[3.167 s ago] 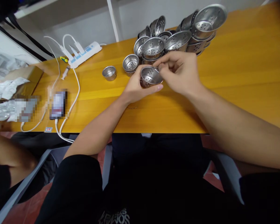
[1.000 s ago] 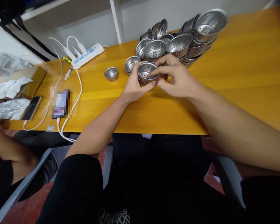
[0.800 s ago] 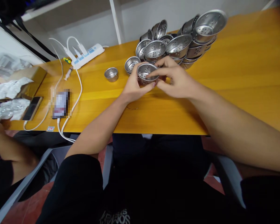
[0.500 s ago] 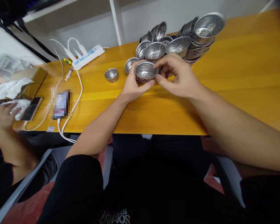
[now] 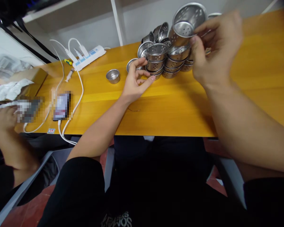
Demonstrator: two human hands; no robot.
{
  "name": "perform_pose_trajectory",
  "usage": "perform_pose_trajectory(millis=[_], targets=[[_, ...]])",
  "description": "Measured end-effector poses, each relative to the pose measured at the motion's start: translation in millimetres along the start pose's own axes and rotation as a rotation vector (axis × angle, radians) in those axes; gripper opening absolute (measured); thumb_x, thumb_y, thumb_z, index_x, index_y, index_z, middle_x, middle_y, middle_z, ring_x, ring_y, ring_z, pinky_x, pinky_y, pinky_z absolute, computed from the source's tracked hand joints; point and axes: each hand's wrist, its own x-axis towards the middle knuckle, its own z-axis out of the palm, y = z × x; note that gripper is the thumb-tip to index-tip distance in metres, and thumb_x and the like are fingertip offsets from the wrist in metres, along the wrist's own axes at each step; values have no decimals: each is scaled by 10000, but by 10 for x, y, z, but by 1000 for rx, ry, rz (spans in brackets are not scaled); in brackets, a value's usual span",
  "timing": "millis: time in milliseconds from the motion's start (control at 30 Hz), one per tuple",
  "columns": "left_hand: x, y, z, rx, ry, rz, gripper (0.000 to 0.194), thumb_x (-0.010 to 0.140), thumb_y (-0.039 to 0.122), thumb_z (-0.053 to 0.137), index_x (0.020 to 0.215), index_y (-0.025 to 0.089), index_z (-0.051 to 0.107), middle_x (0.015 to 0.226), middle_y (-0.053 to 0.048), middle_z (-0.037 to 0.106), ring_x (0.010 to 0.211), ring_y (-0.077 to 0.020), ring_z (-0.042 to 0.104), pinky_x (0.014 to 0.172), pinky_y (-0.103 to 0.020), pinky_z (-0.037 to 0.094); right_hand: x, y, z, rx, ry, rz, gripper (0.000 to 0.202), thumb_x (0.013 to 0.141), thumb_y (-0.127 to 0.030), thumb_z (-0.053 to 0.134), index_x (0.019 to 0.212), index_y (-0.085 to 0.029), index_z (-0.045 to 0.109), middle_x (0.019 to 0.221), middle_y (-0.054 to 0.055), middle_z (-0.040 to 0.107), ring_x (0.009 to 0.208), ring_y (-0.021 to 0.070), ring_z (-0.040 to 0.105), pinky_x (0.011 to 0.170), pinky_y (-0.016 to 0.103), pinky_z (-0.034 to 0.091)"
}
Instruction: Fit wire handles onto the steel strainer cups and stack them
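My right hand (image 5: 214, 49) pinches the rim of a perforated metal cup (image 5: 186, 26), held tilted above the stacks with its opening toward me. My left hand (image 5: 137, 80) is empty, its fingers apart and half curled beside a front stack of perforated metal cups (image 5: 156, 53); whether the fingertips touch it I cannot tell. Another stack of such cups (image 5: 174, 61) stands to its right, and more loose cups (image 5: 162, 31) lie tilted behind. My right hand and the held cup hide part of the stacks at the right.
A single small metal cup (image 5: 113, 76) stands apart on the yellow table (image 5: 156, 116). To the left are a white power strip (image 5: 91, 56) with cables, a syringe (image 5: 69, 75) and a phone (image 5: 62, 106). Another person's hand (image 5: 4, 117) is at the far left.
The perforated cup that was between both hands has gone up and right in my right hand. My left hand has let go and stays near its earlier place, uncovering the front stacks.
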Motion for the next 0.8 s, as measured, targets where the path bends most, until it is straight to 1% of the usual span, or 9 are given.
perform_pose_trajectory(millis=[133, 200, 300, 367, 467, 600, 700, 767, 800], targets=[[5, -56, 3, -29, 30, -9, 1040, 1193, 819, 742, 2014, 402, 258, 1952, -186, 497, 1481, -306, 780, 1290, -560, 742, -51, 110, -71, -117, 76, -34, 407, 1172, -678, 959, 1457, -400, 873, 1353, 178, 829, 1302, 464, 763, 1021, 613, 693], [5, -54, -1, -32, 38, -25, 1011, 1184, 780, 781, 1993, 395, 313, 1941, -189, 512, 1475, -309, 774, 1284, -559, 744, -40, 229, -98, -202, 206, -40, 309, 1208, -646, 916, 1375, -387, 887, 1348, 183, 823, 1243, 453, 755, 1020, 610, 668], [6, -46, -12, -48, 67, -60, 975, 1167, 724, 832, 1965, 389, 381, 1935, -190, 535, 1461, -314, 773, 1281, -568, 747, 2, 412, -119, -310, 362, -48, 159, 1261, -505, 844, 1280, -359, 904, 1332, 198, 817, 1169, 434, 752, 1042, 609, 626], [11, -52, -20, -49, 66, -52, 968, 1171, 739, 821, 1957, 371, 391, 1949, -200, 521, 1467, -320, 774, 1284, -574, 745, 20, 505, -124, -328, 373, -59, 118, 1260, -421, 835, 1297, -340, 913, 1341, 210, 815, 1169, 430, 753, 1045, 597, 610], [19, -55, -26, -27, 29, -31, 993, 1180, 815, 773, 1970, 369, 369, 1980, -203, 489, 1514, -331, 766, 1304, -567, 730, 22, 591, -131, -303, 357, -63, 113, 1251, -387, 849, 1327, -327, 908, 1360, 212, 808, 1157, 412, 751, 1029, 569, 603], [24, -19, 0, -23, 42, -60, 1007, 1169, 842, 769, 1968, 373, 375, 1964, -196, 506, 1515, -343, 760, 1294, -570, 713, 12, 626, -119, -306, 356, -44, 151, 1212, -324, 848, 1350, -317, 909, 1363, 197, 805, 990, 353, 734, 947, 528, 606], [32, 34, -22, 0, 81, -70, 993, 1153, 850, 787, 1938, 371, 411, 1978, -199, 497, 1549, -368, 746, 1287, -576, 710, 12, 597, -75, -305, 400, -54, 215, 1176, -371, 888, 1383, -312, 900, 1370, 200, 812, 948, 345, 717, 852, 500, 585], [44, 89, -132, 61, 136, -56, 972, 1142, 859, 809, 1904, 390, 432, 2003, -171, 488, 1656, -387, 698, 1335, -579, 691, 14, 556, -38, -287, 451, -86, 271, 1165, -448, 912, 1394, -304, 892, 1375, 215, 804, 1017, 371, 733, 792, 484, 555], [52, 119, -229, 102, 178, -50, 956, 1132, 855, 832, 1881, 402, 446, 2011, -150, 490, 1728, -395, 652, 1379, -587, 667, 14, 531, -22, -278, 480, -109, 295, 1168, -489, 909, 1395, -300, 888, 1368, 218, 794, 1044, 379, 737, 759, 475, 530]])
